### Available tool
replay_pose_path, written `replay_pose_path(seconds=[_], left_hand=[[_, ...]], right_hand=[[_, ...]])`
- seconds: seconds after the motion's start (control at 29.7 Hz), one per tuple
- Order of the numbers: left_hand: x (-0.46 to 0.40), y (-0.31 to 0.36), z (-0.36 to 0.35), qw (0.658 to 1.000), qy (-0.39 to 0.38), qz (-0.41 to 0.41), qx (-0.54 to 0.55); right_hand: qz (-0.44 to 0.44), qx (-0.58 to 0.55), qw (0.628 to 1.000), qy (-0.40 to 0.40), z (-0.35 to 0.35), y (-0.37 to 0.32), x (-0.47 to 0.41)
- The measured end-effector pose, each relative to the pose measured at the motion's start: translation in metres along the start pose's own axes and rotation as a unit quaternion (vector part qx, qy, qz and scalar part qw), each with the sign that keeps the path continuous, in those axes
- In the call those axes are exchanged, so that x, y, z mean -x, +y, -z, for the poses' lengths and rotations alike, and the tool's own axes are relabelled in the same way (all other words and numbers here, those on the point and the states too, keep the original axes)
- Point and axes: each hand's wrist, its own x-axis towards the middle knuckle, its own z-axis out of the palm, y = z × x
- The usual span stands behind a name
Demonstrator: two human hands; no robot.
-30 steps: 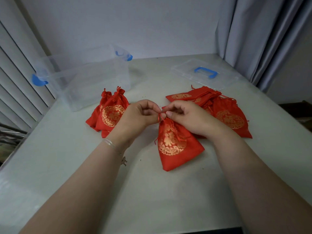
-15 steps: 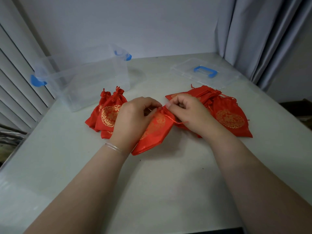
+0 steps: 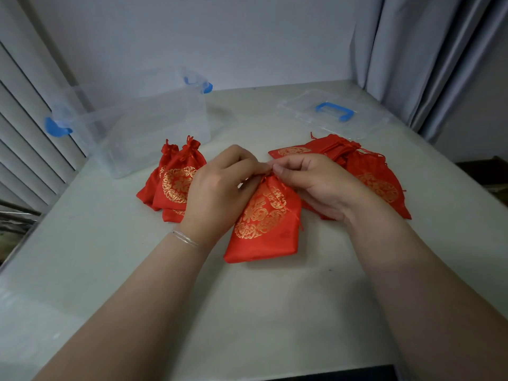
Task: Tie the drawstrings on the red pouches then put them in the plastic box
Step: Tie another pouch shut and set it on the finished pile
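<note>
A red pouch [image 3: 264, 224] with a gold pattern lies flat in the middle of the table, its gathered neck pointing away from me. My left hand [image 3: 217, 188] and my right hand [image 3: 316, 182] meet at that neck, each pinching its thin red drawstring. To the left lies a small group of red pouches with tied necks [image 3: 176, 180]. A pile of flat red pouches [image 3: 368, 171] lies to the right, partly behind my right hand. The clear plastic box [image 3: 143, 127] with blue clips stands open at the back left; it looks empty.
The box's clear lid [image 3: 332, 114] with a blue handle lies at the back right. Grey curtains [image 3: 428, 59] hang on the right and window blinds [image 3: 24, 119] run along the left. The pale table [image 3: 247, 312] lies bare in front of the pouch.
The pouch, tilted to the left half a second ago, now lies straighter with its bottom toward me. Both hands stay pinched at its neck and have shifted slightly.
</note>
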Motion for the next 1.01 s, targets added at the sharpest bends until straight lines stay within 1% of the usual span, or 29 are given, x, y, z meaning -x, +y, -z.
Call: replay_pose_path(seconds=[0.03,0.1,0.24,0.34,0.4,0.47,0.64,0.77,0.84,0.94,1.01], left_hand=[[0.0,0.001,0.0,1.0,0.005,-0.012,-0.009],[0.001,0.001,0.0,0.999,0.011,-0.037,-0.033],[0.0,-0.001,-0.001,0.995,0.006,-0.076,-0.072],[0.0,-0.005,-0.001,0.992,0.0,-0.097,-0.08],[-0.001,-0.007,-0.001,0.993,-0.001,-0.096,-0.067],[-0.001,-0.007,-0.001,0.995,0.0,-0.089,-0.047],[-0.002,0.001,0.002,0.995,0.015,-0.093,-0.027],[-0.003,0.005,0.002,0.993,0.032,-0.11,-0.011],[-0.003,0.006,0.001,0.994,0.036,-0.104,-0.002],[-0.003,0.008,0.002,0.997,0.024,-0.068,0.042],[-0.004,0.011,0.004,0.995,0.004,-0.012,0.1]], right_hand=[[-0.039,-0.042,0.998,-0.02,0.002,0.001,0.0],[-0.083,-0.082,0.992,-0.041,0.007,0.002,0.0],[-0.086,-0.085,0.992,-0.025,0.008,0.003,-0.002],[-0.029,0.008,0.999,0.015,0.004,0.007,-0.004],[0.038,0.107,0.992,0.054,0.0,0.006,-0.005],[0.081,0.163,0.981,0.073,-0.003,0.005,-0.006],[0.085,0.194,0.975,0.075,-0.001,0.006,-0.006],[0.1,0.232,0.964,0.079,0.0,0.004,-0.007],[0.111,0.251,0.958,0.084,0.002,0.003,-0.007],[0.133,0.285,0.945,0.087,0.006,0.003,-0.007],[0.146,0.295,0.94,0.09,0.006,0.003,-0.007]])
